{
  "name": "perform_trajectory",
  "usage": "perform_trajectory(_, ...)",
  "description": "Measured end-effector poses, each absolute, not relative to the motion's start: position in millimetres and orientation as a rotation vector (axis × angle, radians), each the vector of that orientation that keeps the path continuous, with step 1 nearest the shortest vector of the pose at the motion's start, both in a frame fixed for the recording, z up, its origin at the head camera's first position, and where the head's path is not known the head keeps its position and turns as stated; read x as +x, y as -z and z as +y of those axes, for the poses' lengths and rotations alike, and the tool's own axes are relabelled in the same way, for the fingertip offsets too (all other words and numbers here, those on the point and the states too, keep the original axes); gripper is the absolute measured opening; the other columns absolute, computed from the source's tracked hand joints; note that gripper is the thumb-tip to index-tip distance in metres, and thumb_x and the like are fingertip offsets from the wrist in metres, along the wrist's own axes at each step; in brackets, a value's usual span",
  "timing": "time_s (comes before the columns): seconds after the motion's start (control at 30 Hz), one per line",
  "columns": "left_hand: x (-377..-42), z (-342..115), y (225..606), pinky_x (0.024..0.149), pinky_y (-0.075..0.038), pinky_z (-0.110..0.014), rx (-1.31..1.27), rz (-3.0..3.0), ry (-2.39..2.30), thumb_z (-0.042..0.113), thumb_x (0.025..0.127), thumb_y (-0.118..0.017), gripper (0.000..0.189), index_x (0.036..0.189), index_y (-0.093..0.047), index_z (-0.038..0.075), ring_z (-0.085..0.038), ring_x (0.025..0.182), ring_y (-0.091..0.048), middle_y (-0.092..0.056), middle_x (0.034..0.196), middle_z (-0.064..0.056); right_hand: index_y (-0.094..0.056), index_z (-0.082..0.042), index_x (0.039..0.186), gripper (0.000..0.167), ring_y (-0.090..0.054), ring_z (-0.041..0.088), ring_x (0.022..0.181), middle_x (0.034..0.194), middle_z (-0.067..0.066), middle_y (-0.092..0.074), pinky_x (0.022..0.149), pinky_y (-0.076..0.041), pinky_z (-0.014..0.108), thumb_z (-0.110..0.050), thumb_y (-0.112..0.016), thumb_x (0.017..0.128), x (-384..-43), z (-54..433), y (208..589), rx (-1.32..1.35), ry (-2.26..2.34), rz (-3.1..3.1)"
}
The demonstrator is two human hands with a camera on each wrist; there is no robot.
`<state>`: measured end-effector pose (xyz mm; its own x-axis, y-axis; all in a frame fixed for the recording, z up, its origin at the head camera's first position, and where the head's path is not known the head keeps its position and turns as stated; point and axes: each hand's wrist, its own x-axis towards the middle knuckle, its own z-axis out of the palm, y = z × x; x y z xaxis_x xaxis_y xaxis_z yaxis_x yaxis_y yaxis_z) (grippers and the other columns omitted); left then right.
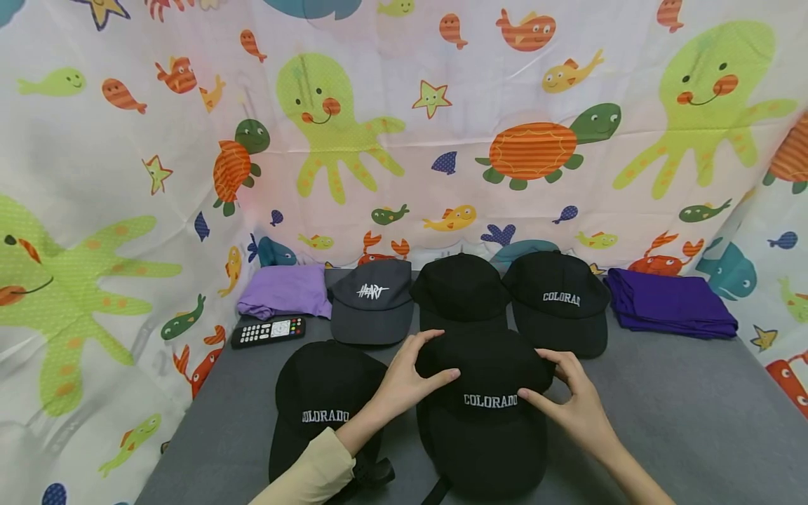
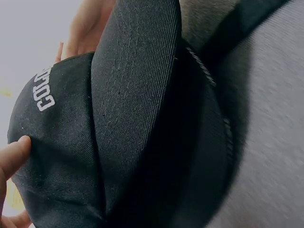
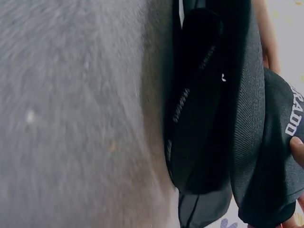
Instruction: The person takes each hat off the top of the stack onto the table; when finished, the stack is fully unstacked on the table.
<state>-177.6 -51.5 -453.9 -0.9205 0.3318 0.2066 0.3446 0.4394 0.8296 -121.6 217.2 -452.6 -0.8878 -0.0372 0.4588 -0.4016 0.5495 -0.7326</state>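
Note:
A black baseball cap [image 1: 489, 449] with white COLORADO lettering is front and centre in the head view, its brim toward me. My left hand [image 1: 404, 375] grips the left side of its crown, thumb on the front and fingers at the back. On the crown's other side my right hand [image 1: 577, 403] pinches the fabric, its thumb right beside the last letter. The left wrist view shows the cap's brim [image 2: 130, 90] close up, the left thumb pressing the crown. Beneath the brim, the cap's dark inside [image 3: 199, 114] shows in the right wrist view.
Left of the held cap lies another COLORADO cap [image 1: 325, 393]. Behind stand a grey HEART cap [image 1: 371, 301], a plain black cap [image 1: 463, 287] and a third COLORADO cap [image 1: 558, 301]. A remote [image 1: 268, 332], lilac cloth [image 1: 284, 291] and purple cloth [image 1: 672, 303] lie on the grey table [image 1: 669, 400].

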Motion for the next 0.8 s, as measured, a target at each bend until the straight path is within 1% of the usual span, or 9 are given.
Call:
perform_trajectory(0.07, -178, -46, 451, 0.089, -0.044, -0.04, -0.634, -2.653, 1.527, 0.05, 0.077, -0.07, 0.069, 0.136, -0.043, 0.026, -0.015, 0.104, -0.051, -0.05, 0.118, 0.002, -0.052, -0.009, 0.125, 0.066, -0.046, -0.002, 0.101, 0.11, 0.001, -0.049, 0.088, -0.034, 0.005, 0.001, -0.081, 0.066, -125, 226, 459, 0.356, -1.298, -2.392)
perform_trajectory(0.2, -177, -35, 446, 0.087, -0.044, -0.04, -0.639, -2.663, 1.488, 0.052, 0.077, -0.069, 0.068, 0.135, -0.043, 0.029, -0.015, 0.105, -0.051, -0.05, 0.123, 0.003, -0.051, -0.008, 0.127, 0.068, -0.046, -0.003, 0.103, 0.111, 0.001, -0.048, 0.087, -0.035, 0.004, 0.002, -0.08, 0.066, -126, 241, 464, 0.366, -1.303, -2.396)
perform_trajectory(0.4, -175, -16, 436, 0.081, -0.046, -0.035, -0.635, -2.683, 1.421, 0.056, 0.077, -0.067, 0.067, 0.135, -0.044, 0.031, -0.013, 0.101, -0.051, -0.052, 0.118, 0.005, -0.048, -0.011, 0.129, 0.066, -0.041, -0.009, 0.107, 0.115, -0.01, -0.044, 0.086, -0.033, 0.003, -0.005, -0.079, 0.071, -122, 257, 457, 0.274, -1.288, -2.45)
perform_trajectory(0.6, -174, 5, 429, 0.083, -0.046, -0.033, -0.647, -2.7, 1.39, 0.056, 0.078, -0.066, 0.066, 0.134, -0.043, 0.033, -0.013, 0.102, -0.051, -0.052, 0.119, 0.005, -0.049, -0.007, 0.129, 0.064, -0.044, -0.007, 0.106, 0.116, -0.01, -0.044, 0.085, -0.034, 0.002, 0.001, -0.077, 0.071, -120, 276, 453, 0.295, -1.267, -2.421)
perform_trajectory(0.67, -174, 12, 428, 0.081, -0.046, -0.032, -0.65, -2.71, 1.372, 0.056, 0.078, -0.066, 0.066, 0.135, -0.043, 0.033, -0.012, 0.1, -0.051, -0.053, 0.119, 0.005, -0.049, -0.005, 0.128, 0.064, -0.044, -0.006, 0.105, 0.115, -0.011, -0.045, 0.085, -0.034, 0.001, 0.002, -0.077, 0.072, -120, 284, 452, 0.296, -1.255, -2.42)
perform_trajectory(0.8, -174, 27, 426, 0.077, -0.045, -0.028, -0.67, -2.726, 1.328, 0.057, 0.078, -0.065, 0.066, 0.135, -0.043, 0.032, -0.011, 0.097, -0.05, -0.053, 0.116, 0.005, -0.048, -0.005, 0.129, 0.064, -0.043, -0.01, 0.104, 0.114, -0.016, -0.044, 0.083, -0.034, 0.0, 0.001, -0.076, 0.073, -116, 299, 450, 0.26, -1.218, -2.452)
